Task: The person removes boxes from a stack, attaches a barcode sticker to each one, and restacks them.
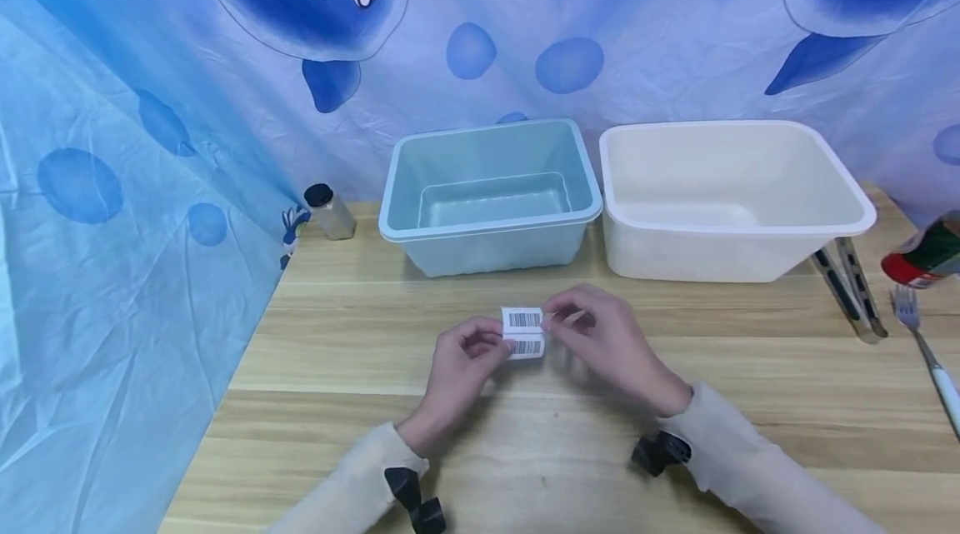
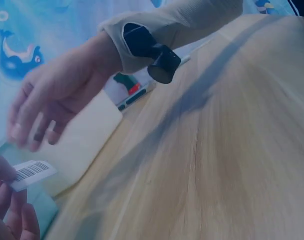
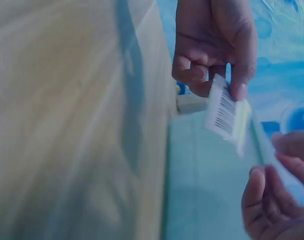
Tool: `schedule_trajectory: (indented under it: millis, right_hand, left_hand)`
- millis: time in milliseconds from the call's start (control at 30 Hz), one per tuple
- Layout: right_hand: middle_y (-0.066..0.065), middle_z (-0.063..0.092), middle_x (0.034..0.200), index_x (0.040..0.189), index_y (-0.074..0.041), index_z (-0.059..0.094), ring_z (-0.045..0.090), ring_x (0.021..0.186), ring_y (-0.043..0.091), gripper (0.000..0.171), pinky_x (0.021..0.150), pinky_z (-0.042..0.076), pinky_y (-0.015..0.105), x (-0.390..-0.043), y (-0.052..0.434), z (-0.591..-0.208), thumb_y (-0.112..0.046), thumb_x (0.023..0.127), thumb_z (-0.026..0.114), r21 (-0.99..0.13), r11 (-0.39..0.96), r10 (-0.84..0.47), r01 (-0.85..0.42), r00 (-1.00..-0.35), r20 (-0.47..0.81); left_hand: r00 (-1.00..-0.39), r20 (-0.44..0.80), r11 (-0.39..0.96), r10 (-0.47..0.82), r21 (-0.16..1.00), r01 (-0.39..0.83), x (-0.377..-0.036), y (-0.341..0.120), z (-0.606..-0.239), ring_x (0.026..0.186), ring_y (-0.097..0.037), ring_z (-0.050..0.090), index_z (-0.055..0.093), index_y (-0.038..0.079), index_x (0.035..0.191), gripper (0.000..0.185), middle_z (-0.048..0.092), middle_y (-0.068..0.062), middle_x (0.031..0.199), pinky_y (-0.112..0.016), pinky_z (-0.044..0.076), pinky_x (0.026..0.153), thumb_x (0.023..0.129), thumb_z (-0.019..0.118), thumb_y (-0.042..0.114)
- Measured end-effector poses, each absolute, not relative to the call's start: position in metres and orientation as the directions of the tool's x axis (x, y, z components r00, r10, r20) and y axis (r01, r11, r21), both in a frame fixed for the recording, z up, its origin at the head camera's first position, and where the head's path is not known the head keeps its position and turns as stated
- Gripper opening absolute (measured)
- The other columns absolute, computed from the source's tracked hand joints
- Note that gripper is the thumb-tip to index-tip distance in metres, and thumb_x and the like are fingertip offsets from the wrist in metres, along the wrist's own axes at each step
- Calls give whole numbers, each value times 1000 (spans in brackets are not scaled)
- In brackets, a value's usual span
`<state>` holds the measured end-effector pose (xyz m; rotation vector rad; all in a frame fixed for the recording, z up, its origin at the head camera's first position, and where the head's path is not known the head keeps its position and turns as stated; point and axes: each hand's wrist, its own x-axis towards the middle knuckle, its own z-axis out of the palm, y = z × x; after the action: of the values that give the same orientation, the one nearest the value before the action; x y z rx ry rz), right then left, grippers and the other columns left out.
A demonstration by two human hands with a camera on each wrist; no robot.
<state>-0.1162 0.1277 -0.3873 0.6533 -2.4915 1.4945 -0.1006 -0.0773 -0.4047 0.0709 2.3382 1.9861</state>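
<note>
The head view is bright, evenly lit and sharp, with soft, faint shadows under the hands on the wooden table [image 1: 337, 367] and mild bending of straight lines toward the edges. Both wrist views are dimmer, tinted blue and smeared by motion blur; the table grain streaks, and the barcode label [image 3: 226, 117] is soft and out of focus.

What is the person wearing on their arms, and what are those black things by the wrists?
Both arms wear long, soft cream sleeves that end at the wrists. The left hand and right hand are bare, with no gloves. A small black camera is strapped at the right wrist, and black straps sit at the left wrist.
</note>
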Motion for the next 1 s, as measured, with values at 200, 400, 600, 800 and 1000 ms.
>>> schedule_trajectory:
  millis: [200, 400, 600, 800, 1000]
  right_hand:
    - [2, 71, 93, 94, -9, 72, 66, 80, 13, 18, 69, 58, 26, -108, 123, -378, -7, 77, 78, -486, 456, -392, -746, -658, 642]
    - [0, 71, 94, 94, -10, 72, 68, 89, 13, 15, 80, 57, 26, -107, 121, -381, -8, 79, 76, -431, 462, -434, -775, -622, 652]
    - [0, 73, 95, 95, -11, 73, 69, 90, 13, 14, 81, 58, 26, -105, 122, -383, -10, 81, 75, -476, 439, -440, -762, -644, 625]
    - [1, 73, 94, 94, -10, 72, 69, 85, 12, 14, 76, 58, 24, -105, 121, -385, -10, 81, 75, -503, 408, -435, -762, -647, 627]
    - [1, 72, 90, 92, -9, 72, 67, 79, 10, 12, 69, 55, 15, -104, 121, -390, -5, 81, 74, -563, 345, -427, -751, -660, 618]
  left_hand:
    - [-991, 35, 152, 132, 987, 56, -98, -70, -400, 79, -10, 64, 68, -2, 93, 13, 68, -17, 92, -21, 57, 72, 80, 70, -3]
    - [-981, 94, 147, 171, 982, 120, -94, -67, -396, 78, -10, 64, 68, 1, 93, 12, 69, -15, 93, -22, 57, 70, 82, 71, -1]
    - [-973, 117, 161, 200, 975, 151, -92, -67, -393, 79, -10, 65, 70, 3, 92, 10, 70, -12, 94, -22, 56, 69, 83, 72, 0]
    - [-968, 138, 195, 210, 964, 180, -90, -68, -391, 76, -9, 64, 71, 5, 90, 8, 72, -10, 89, -21, 55, 66, 83, 72, 2]
    - [-960, 143, 220, 241, 955, 197, -88, -68, -392, 74, -8, 63, 72, 6, 89, 8, 72, -10, 86, -21, 54, 66, 82, 73, 2]
